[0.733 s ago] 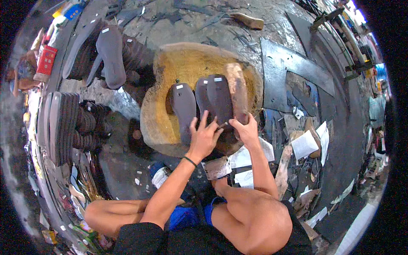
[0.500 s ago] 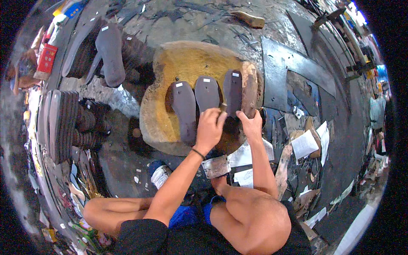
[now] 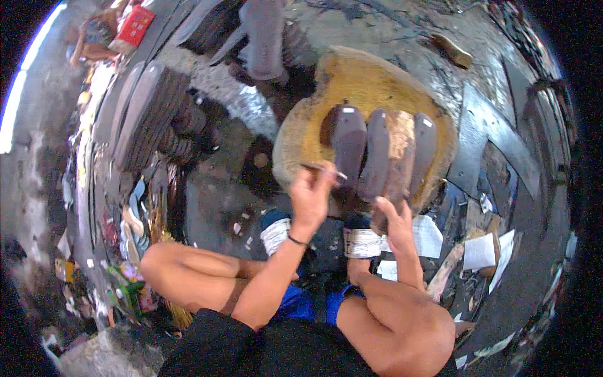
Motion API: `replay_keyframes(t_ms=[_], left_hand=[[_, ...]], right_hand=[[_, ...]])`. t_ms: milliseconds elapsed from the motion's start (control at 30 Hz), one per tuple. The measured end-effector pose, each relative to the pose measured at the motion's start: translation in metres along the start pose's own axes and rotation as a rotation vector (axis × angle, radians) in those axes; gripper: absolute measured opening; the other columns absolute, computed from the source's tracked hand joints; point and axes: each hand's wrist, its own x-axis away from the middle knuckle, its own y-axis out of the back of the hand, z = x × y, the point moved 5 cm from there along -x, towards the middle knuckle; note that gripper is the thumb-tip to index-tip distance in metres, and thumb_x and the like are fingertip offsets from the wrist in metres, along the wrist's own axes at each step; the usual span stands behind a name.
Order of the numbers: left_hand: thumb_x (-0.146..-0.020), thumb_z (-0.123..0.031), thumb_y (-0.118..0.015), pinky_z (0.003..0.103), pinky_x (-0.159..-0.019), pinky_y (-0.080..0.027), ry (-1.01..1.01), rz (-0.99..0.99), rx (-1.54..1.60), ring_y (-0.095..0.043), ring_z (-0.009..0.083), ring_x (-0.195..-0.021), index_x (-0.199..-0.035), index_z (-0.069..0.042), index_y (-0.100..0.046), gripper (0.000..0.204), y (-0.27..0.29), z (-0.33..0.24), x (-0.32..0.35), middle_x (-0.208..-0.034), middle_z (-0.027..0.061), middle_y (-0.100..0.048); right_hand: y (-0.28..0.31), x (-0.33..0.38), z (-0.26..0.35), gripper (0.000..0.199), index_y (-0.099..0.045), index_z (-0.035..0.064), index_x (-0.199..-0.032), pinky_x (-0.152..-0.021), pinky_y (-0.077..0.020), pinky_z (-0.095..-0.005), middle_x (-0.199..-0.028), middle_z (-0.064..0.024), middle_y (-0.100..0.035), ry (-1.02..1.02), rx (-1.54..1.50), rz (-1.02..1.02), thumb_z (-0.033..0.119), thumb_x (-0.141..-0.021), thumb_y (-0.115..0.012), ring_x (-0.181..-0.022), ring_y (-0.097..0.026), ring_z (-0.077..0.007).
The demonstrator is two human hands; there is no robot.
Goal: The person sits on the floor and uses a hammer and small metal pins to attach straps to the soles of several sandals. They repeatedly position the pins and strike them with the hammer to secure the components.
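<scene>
On a broad yellowish wooden block (image 3: 295, 157) lie dark grey shoe-sole-shaped pieces, each seen with a small white label or partly covered. My left hand (image 3: 311, 200) pinches a thin, dark punch-like rod (image 3: 320, 169), tilted nearly flat, close to the left sole (image 3: 350, 141). The right hand (image 3: 397, 223) is wrapped around the near end of a worn wooden club (image 3: 400, 147), pale at its far end. The club lies over the gap between the middle sole (image 3: 375, 154) and the right sole (image 3: 424, 144), hiding part of them.
Stacks of dark soles (image 3: 151, 113) stand to the left, and more soles (image 3: 262, 44) are piled beyond the block. A curved wooden piece (image 3: 452, 50) lies at the far right. Dark cut sheet material (image 3: 480, 132) and white papers (image 3: 480, 252) cover the floor on the right.
The view has swung left, so the block sits farther right. The club has moved from the block's right side to across the soles. The rod in my left hand has tipped from upright to nearly flat.
</scene>
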Motion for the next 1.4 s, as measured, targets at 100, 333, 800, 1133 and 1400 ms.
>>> replay_keyframes(t_ms=[100, 333, 800, 1133, 1400], left_hand=[[-0.092, -0.016, -0.070, 0.027, -0.073, -0.051, -0.220, -0.364, -0.397, -0.065, 0.0113, -0.081, -0.101, -0.002, -0.068, 0.017, 0.118, -0.016, -0.044, -0.091, 0.0028, -0.070], [-0.085, -0.013, -0.072, 0.040, -0.082, -0.052, -0.212, -0.303, -1.012, -0.067, 0.0332, -0.089, -0.100, -0.008, -0.069, 0.016, 0.208, 0.053, -0.080, -0.093, 0.0129, -0.071], [-0.097, -0.011, -0.063, 0.028, -0.077, -0.058, 0.034, 0.395, -0.014, -0.068, 0.0154, -0.091, -0.119, 0.004, -0.060, 0.028, -0.089, 0.008, -0.034, -0.100, 0.0099, -0.070], [-0.093, -0.015, -0.068, 0.024, -0.069, -0.056, 0.056, 0.503, -0.108, -0.068, 0.0108, -0.078, -0.109, 0.001, -0.063, 0.023, -0.191, 0.078, -0.024, -0.088, 0.0069, -0.071], [-0.089, -0.016, -0.071, 0.032, -0.071, -0.056, -0.355, 0.531, -0.548, -0.072, 0.0183, -0.080, -0.103, -0.002, -0.067, 0.020, -0.207, 0.047, -0.008, -0.089, 0.0113, -0.073]], right_hand=[[0.005, 0.009, -0.011, 0.036, -0.055, 0.0027, -0.115, -0.072, -0.0538, -0.0308, -0.095, -0.0069, -0.065, 0.036, 0.081, -0.029, 0.018, -0.088, -0.072, -0.079, -0.064, -0.0157], [0.018, 0.024, -0.024, 0.029, -0.058, 0.0041, -0.108, -0.069, -0.0531, -0.0297, -0.091, -0.0066, -0.065, 0.007, -0.003, -0.085, 0.020, -0.088, -0.072, -0.077, -0.063, -0.0149], [0.108, 0.075, -0.032, 0.018, -0.061, -0.0005, -0.096, -0.062, -0.0521, -0.0301, -0.080, -0.0070, -0.068, 0.155, -0.018, -0.385, 0.010, -0.084, -0.069, -0.068, -0.065, -0.0152], [0.106, 0.108, -0.048, 0.024, -0.060, -0.0010, -0.098, -0.065, -0.0532, -0.0323, -0.079, -0.0081, -0.066, 0.117, -0.029, -0.409, 0.011, -0.081, -0.070, -0.070, -0.065, -0.0176], [0.111, 0.110, 0.021, 0.035, -0.054, 0.0017, -0.110, -0.069, -0.0501, -0.0292, -0.087, -0.0029, -0.063, 0.157, 0.058, -0.363, 0.010, -0.081, -0.073, -0.075, -0.059, -0.0121]])
